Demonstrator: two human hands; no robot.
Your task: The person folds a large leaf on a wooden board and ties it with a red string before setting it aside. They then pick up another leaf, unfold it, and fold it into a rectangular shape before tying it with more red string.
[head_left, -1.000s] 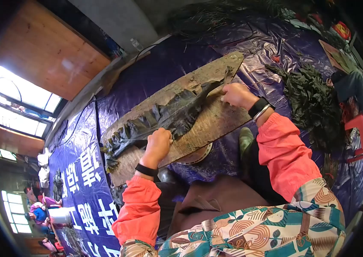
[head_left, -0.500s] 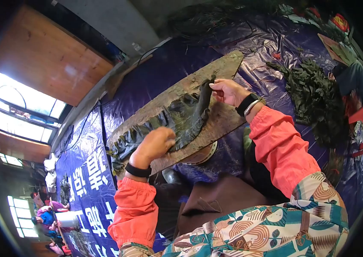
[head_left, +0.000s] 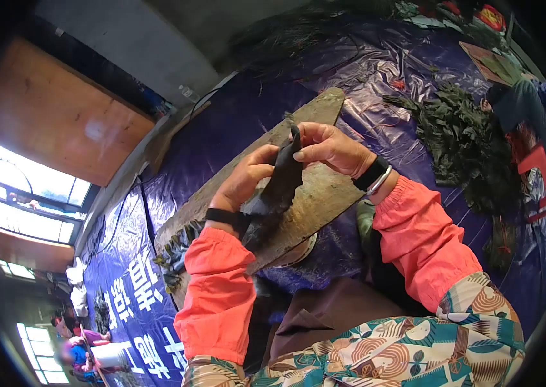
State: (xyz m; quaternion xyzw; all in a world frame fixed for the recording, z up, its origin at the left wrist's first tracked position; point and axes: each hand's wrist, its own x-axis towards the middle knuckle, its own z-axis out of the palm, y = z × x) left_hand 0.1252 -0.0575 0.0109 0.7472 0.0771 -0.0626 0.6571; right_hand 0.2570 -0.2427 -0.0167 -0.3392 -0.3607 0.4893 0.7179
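Note:
A dark green, ruffled kelp frond (head_left: pixel 280 188) is lifted at its upper end off a worn wooden board (head_left: pixel 324 184). My right hand (head_left: pixel 336 151) pinches the top of the frond between thumb and fingers. Close beside it, my left hand (head_left: pixel 247 177) grips the frond's other edge with bent fingers. The crinkled lower part of the kelp lies at the board's near-left end, partly hidden behind my left wrist and sleeve. Under the board's near edge shows the rim of a round container (head_left: pixel 295 253).
A purple tarp (head_left: pixel 234 122) with white lettering covers the ground. To the right lies a heap of dark kelp (head_left: pixel 460 142), with a red plastic stool (head_left: pixel 537 180) beyond it and another person's leg (head_left: pixel 526 109). Other people (head_left: pixel 82 351) are at the far left.
My left hand has moved up and away from me, from the frond's lower part to near my right hand. The kelp's upper end is now raised between both hands.

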